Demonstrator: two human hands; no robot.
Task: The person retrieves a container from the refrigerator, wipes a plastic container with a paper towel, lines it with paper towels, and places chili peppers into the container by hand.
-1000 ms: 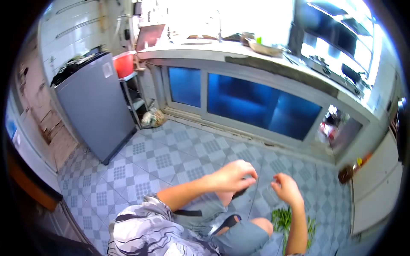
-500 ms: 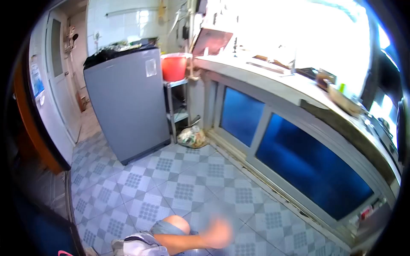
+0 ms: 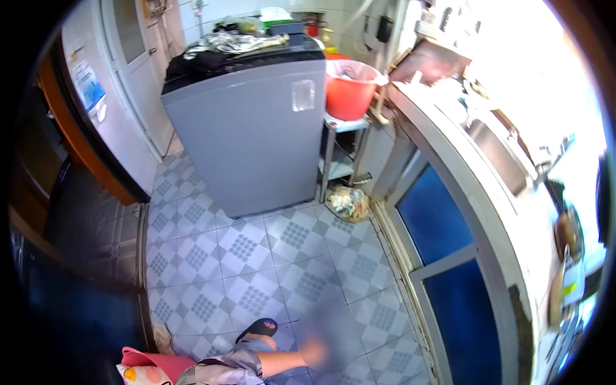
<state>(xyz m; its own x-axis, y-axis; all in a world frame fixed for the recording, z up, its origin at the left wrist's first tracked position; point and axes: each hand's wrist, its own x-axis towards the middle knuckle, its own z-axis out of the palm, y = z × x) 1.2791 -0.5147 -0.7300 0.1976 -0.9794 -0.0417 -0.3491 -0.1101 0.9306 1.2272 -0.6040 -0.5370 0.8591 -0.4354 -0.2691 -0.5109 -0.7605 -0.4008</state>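
My left hand (image 3: 313, 353) is low in the view, at the end of a forearm that reaches in from the left. It is smeared by motion, so its fingers cannot be made out. A faint grey blur lies beside it over the tiled floor (image 3: 247, 298); whether the hand holds anything is unclear. A foot in a dark slipper (image 3: 260, 327) shows to the upper left of the hand. My right hand is out of the frame. At the bottom left, next to my clothing, is a pink object (image 3: 170, 364) with a patterned face.
A grey appliance (image 3: 250, 135) stands at the back, with cloths on top. Right of it, a red bucket (image 3: 350, 93) rests on a metal rack (image 3: 328, 157), and a bag (image 3: 348, 203) lies below. The counter (image 3: 449, 151) with a sink (image 3: 497, 157) runs along the right.
The view has swung left, bringing the appliance and bucket nearer the middle. My right hand and the green leaves on the floor have left the view. My left hand now appears lower.
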